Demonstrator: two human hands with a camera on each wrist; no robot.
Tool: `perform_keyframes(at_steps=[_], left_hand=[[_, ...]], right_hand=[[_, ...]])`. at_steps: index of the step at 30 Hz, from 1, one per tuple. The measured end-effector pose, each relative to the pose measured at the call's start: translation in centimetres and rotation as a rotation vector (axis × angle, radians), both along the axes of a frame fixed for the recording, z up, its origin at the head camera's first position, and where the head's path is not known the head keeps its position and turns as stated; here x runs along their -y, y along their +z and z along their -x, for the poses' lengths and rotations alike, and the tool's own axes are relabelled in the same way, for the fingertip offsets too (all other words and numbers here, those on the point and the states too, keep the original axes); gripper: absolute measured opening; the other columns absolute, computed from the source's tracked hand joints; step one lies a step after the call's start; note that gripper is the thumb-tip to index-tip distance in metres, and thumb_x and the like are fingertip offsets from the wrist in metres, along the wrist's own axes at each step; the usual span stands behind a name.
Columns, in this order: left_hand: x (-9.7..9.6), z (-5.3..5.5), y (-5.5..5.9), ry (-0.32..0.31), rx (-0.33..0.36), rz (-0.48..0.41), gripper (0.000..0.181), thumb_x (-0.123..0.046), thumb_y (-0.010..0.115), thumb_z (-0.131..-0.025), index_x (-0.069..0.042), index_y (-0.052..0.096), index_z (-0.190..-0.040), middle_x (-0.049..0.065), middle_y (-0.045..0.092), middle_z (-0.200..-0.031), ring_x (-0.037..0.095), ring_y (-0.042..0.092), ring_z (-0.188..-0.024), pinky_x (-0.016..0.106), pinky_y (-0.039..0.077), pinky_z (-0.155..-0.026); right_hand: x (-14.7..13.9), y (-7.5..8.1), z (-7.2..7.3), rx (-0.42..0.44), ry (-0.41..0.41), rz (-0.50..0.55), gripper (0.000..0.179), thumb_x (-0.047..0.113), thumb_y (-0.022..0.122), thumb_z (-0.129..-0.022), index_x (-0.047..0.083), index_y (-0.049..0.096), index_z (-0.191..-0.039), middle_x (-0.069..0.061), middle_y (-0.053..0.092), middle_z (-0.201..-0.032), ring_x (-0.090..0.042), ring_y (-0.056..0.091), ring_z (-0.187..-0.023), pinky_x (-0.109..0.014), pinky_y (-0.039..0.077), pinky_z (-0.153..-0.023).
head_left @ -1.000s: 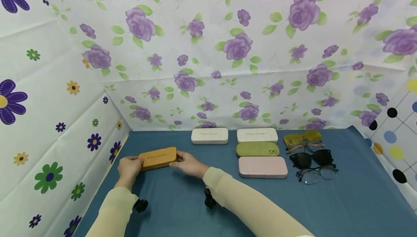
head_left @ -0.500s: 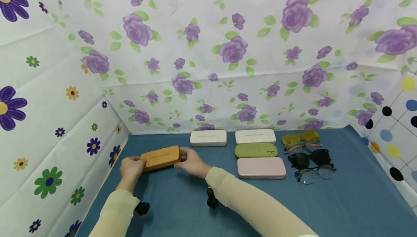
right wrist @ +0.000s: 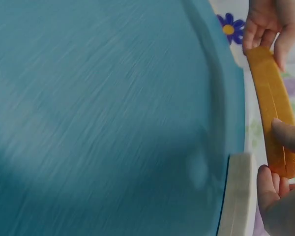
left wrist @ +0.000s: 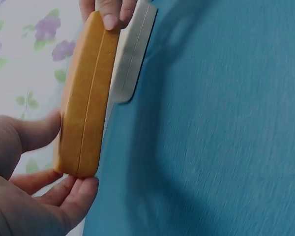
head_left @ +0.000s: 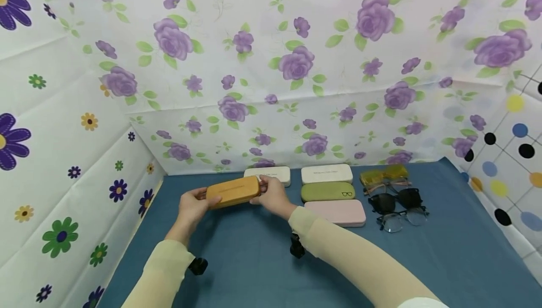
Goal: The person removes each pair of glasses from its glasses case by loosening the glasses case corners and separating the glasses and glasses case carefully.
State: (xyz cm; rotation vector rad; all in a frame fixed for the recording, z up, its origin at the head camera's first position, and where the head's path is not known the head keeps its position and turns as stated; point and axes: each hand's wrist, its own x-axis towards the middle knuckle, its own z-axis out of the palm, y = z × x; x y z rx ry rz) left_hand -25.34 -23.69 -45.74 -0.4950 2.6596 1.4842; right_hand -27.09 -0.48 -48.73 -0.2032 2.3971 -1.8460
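Both hands hold a closed orange glasses case (head_left: 234,191) above the blue cloth, one hand at each end. My left hand (head_left: 192,210) grips its left end, with the thumb on one side and fingers under the end in the left wrist view. At the right end my right hand (head_left: 275,196) pinches the case between thumb and fingers. A seam runs along the edge of the orange case (left wrist: 86,103) in the left wrist view. Behind it lies a white glasses case (head_left: 275,174), partly covered by the orange case and right hand in the head view.
Right of the hands, a second white case (head_left: 327,174), a green case (head_left: 328,191) and a pink case (head_left: 343,212) lie in a column. Beside them are yellow glasses (head_left: 384,174), thin-framed glasses, black sunglasses (head_left: 395,200) and clear glasses (head_left: 402,221). Flowered sheets (head_left: 203,134) rise behind.
Both hands have carried the orange case right and up, away from the left side, so that it now overlaps the left white case. The other cases and glasses stay put.
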Motion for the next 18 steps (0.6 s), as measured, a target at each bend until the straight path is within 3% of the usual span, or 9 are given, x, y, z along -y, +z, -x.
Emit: perform_keyframes(at_steps=[7,12,18], left_hand=[[-1.5,-0.6,-1.5,-0.188,0.010,0.007,0.088,-0.023,0.087,-0.064,-0.010,0.043,-0.140,0.016,0.053,-0.131,0.030,0.054,-0.115,0.042,0.051,-0.091],[-2.6,-1.6,-2.7,-0.235,0.020,0.004,0.088,-0.007,0.088,-0.057,-0.010,0.048,-0.135,0.012,0.061,-0.120,0.023,0.062,-0.101,0.034,0.056,-0.079],[-3.3,-2.8,-3.3,-0.271,0.036,0.071,0.080,-0.007,0.090,-0.054,-0.009,0.056,-0.127,0.007,0.066,-0.105,0.018,0.063,-0.090,0.033,0.056,-0.071]], right_hand=[[-3.0,-1.4,-0.8,-0.002,0.009,-0.136,0.072,0.004,0.084,-0.065,0.006,0.053,-0.130,-0.008,0.062,-0.112,-0.018,0.064,-0.092,-0.026,0.056,-0.071],[-4.4,-2.0,-2.7,-0.060,0.007,-0.321,0.075,0.007,0.085,-0.065,0.004,0.051,-0.132,-0.010,0.058,-0.120,-0.019,0.063,-0.098,-0.028,0.055,-0.075],[-4.9,-2.5,-5.6,-0.178,-0.012,-0.515,0.075,0.013,0.083,-0.068,0.001,0.048,-0.133,-0.010,0.058,-0.115,-0.020,0.057,-0.103,-0.034,0.052,-0.084]])
